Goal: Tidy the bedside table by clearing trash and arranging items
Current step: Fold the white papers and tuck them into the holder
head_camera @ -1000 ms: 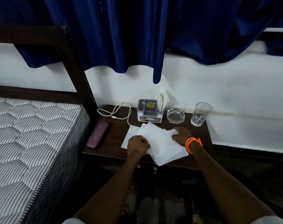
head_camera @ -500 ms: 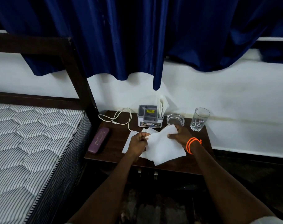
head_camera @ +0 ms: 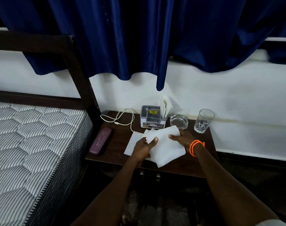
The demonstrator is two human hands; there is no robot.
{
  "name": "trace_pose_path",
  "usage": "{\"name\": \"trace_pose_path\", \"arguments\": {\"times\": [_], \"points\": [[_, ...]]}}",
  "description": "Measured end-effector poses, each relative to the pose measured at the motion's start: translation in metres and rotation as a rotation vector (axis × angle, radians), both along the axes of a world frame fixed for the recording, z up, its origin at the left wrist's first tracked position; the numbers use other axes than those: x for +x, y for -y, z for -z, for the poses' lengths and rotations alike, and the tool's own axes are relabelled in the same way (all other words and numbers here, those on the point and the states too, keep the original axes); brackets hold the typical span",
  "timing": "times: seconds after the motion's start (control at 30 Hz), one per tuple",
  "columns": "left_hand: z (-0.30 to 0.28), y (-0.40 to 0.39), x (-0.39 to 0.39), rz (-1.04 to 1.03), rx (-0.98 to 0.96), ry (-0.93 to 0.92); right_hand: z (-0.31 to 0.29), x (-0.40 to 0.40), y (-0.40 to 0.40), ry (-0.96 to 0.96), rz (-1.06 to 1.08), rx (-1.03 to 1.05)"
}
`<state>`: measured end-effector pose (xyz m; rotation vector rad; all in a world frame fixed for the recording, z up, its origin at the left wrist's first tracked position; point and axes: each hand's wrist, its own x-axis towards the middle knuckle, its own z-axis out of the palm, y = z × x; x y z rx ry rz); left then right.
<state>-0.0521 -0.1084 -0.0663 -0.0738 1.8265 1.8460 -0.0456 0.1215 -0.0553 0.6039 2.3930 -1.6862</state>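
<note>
from the head camera, two bare hands are over a dark wooden bedside table (head_camera: pixel 197 162). the left hand (head_camera: pixel 143 148) pinches the left edge of a white paper sheet (head_camera: pixel 166 146), with the thumb on top. the right hand (head_camera: pixel 182 138) grips the same sheet at its right side, with the thumb on top too. the sheet is lifted at the back and droops toward the front edge of the table. more white paper (head_camera: pixel 132 144) lies flat on the table under it, on the left. the right wrist has an orange band (head_camera: pixel 196 146) around it. behind the hands stands a grey organizer box (head_camera: pixel 151 117) with folded white napkins (head_camera: pixel 166 106) sticking up from its right side. just right of the box sits a glass ashtray (head_camera: pixel 179 122). right of that, near the back right corner, stands a clear drinking glass (head_camera: pixel 203 120). a white cable (head_camera: pixel 121 119) curls on the back left part of the table, and one end goes under the papers. a purple case (head_camera: pixel 100 141) lies along the left edge, beside a striped mattress (head_camera: pixel 29 144). a blue curtain (head_camera: pixel 139 35) hangs above, in front of a white wall (head_camera: pixel 236 98).
</note>
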Motion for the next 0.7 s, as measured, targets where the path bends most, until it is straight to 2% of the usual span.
{"name": "trace_pose_path", "arguments": {"times": [0.07, 0.13, 0.17, 0.27, 0.33, 0.43, 0.7], "points": [[-0.002, 0.000, 0.001, -0.023, 0.010, 0.013, 0.002, -0.005, -0.005, 0.002, -0.064, 0.184], [0.000, 0.001, 0.001, -0.108, -0.073, -0.009, 0.006, -0.010, -0.008, 0.064, -0.168, 0.397], [0.003, 0.002, -0.001, -0.153, -0.191, -0.068, 0.008, -0.011, -0.008, 0.095, -0.219, 0.466], [0.011, 0.013, -0.008, -0.161, -0.729, -0.309, 0.009, -0.012, -0.003, 0.127, -0.286, 0.570], [0.013, 0.019, -0.007, -0.091, -0.920, -0.353, 0.013, -0.015, 0.000, 0.125, -0.265, 0.544], [0.017, 0.023, -0.005, -0.036, -0.972, -0.347, 0.019, -0.021, 0.003, 0.119, -0.267, 0.510], [0.021, 0.022, -0.012, -0.150, -0.846, -0.365, 0.018, -0.029, 0.009, 0.035, -0.357, 0.486]]}}
